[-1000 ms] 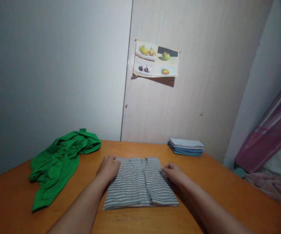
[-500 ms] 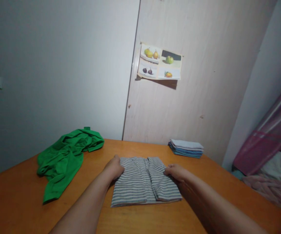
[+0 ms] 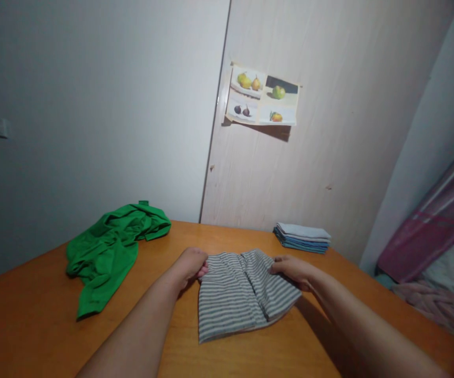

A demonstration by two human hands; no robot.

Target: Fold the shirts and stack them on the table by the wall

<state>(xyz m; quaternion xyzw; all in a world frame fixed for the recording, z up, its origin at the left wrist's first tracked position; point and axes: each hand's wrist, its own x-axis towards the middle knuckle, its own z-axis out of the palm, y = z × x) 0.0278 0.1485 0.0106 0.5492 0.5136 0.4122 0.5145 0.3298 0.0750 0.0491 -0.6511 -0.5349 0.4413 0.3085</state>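
Observation:
A grey-and-white striped garment [image 3: 230, 294], folded into a rough rectangle, is in front of me over the orange table. My left hand [image 3: 193, 264] is closed on its left edge near the far corner, fingers curled under. On the opposite side my right hand [image 3: 292, 270] pinches the right edge between thumb and fingers. The right part of the cloth is raised and tilted, with a shadow beneath it. Its near left corner hangs close to the tabletop; whether it touches, I cannot tell.
A crumpled green garment [image 3: 112, 247] lies on the left of the orange table [image 3: 211, 362]. At the back right sits a stack of folded cloths [image 3: 301, 239], grey over blue. A fruit picture [image 3: 264, 97] is fixed to the panel behind. Pink fabric [image 3: 427, 220] hangs at far right.
Both hands have shifted the striped garment slightly right. It lay nearly flat before; now its right side is lifted and its near edge slants. The view has moved a little.

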